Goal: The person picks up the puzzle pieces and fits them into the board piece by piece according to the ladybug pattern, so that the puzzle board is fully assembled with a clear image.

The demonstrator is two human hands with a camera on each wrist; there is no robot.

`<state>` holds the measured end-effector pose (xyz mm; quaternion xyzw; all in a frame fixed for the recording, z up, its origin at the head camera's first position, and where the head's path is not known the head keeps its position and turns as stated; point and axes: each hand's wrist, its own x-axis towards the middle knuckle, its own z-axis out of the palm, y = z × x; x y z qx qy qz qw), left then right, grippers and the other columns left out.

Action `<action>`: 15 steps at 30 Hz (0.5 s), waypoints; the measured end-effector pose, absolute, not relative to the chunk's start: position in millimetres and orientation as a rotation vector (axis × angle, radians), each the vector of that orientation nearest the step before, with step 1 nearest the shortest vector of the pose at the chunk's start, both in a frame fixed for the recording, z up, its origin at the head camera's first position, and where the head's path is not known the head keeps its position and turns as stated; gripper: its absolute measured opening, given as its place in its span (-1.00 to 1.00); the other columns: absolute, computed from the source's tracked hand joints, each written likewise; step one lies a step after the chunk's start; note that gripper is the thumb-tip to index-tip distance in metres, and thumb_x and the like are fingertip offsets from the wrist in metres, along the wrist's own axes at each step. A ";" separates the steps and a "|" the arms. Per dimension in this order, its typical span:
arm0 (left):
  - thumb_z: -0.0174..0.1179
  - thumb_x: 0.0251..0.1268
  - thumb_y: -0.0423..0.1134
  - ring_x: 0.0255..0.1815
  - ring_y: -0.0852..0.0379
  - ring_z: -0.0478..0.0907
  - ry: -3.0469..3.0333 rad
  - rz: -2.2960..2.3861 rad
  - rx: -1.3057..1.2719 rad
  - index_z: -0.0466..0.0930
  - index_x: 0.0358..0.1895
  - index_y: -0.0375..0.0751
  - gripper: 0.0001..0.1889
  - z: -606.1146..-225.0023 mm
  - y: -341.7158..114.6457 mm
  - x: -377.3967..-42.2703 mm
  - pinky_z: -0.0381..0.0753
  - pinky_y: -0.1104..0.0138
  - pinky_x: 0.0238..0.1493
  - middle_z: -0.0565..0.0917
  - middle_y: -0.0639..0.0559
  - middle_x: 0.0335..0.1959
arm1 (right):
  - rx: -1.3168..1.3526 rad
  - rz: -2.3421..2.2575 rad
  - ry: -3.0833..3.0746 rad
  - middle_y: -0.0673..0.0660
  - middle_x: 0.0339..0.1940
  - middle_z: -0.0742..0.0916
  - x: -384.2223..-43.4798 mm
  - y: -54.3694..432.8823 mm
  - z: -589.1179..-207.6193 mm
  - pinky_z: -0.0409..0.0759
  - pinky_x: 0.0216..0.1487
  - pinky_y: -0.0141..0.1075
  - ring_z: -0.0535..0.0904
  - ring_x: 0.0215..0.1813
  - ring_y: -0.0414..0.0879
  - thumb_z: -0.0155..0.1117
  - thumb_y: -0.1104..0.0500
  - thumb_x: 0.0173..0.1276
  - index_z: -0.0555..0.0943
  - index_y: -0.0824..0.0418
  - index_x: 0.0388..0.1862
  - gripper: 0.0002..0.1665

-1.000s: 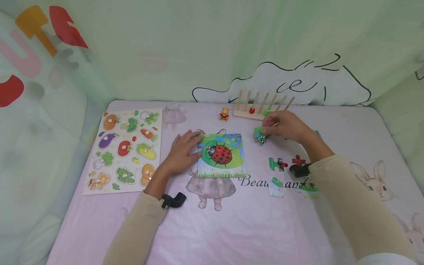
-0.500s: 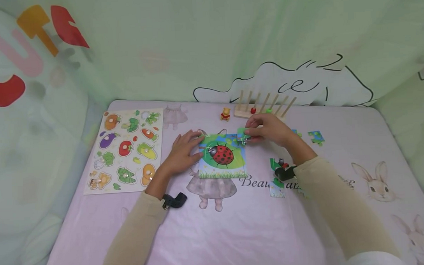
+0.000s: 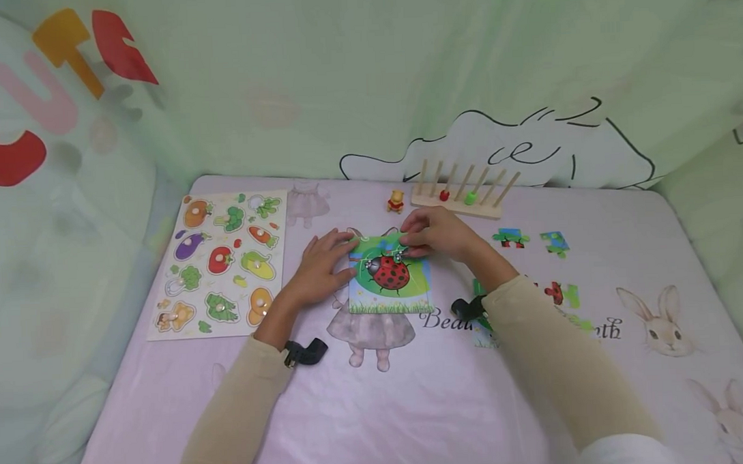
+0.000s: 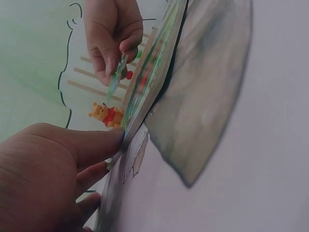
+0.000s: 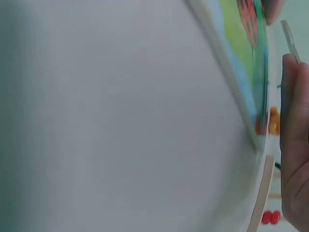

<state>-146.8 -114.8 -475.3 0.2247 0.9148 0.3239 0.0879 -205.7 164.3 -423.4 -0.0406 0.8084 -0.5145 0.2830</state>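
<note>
A square puzzle board with a ladybug picture lies in the middle of the table. At its left edge, my left hand rests with extended fingers, the thumb touching the edge in the left wrist view. Over the board's upper right part, my right hand pinches a green and blue jigsaw piece between thumb and fingers. The left wrist view shows this piece tilted and raised above the board. Part of the piece is hidden by the fingers in the head view.
Several loose jigsaw pieces, including a blue-topped one and a red and green one, lie to the right, some under my right arm. A peg rack and small bear figure stand behind. Left is a vegetable board.
My right hand has moved left from beside the board to above its upper right part, carrying the jigsaw piece. My left hand stays at the left edge.
</note>
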 end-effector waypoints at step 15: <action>0.20 0.45 -0.11 0.72 -0.11 -0.10 2.714 0.975 0.668 0.34 0.54 -0.13 -0.37 -473.2 -114.6 -145.5 -0.28 -0.13 0.66 0.26 -0.03 0.60 | -0.018 -1.427 2.077 0.07 -0.35 0.67 -203.9 133.8 -432.2 0.74 -0.33 -0.37 0.72 -0.45 -0.18 0.41 0.29 0.37 0.64 0.37 -0.03 -0.75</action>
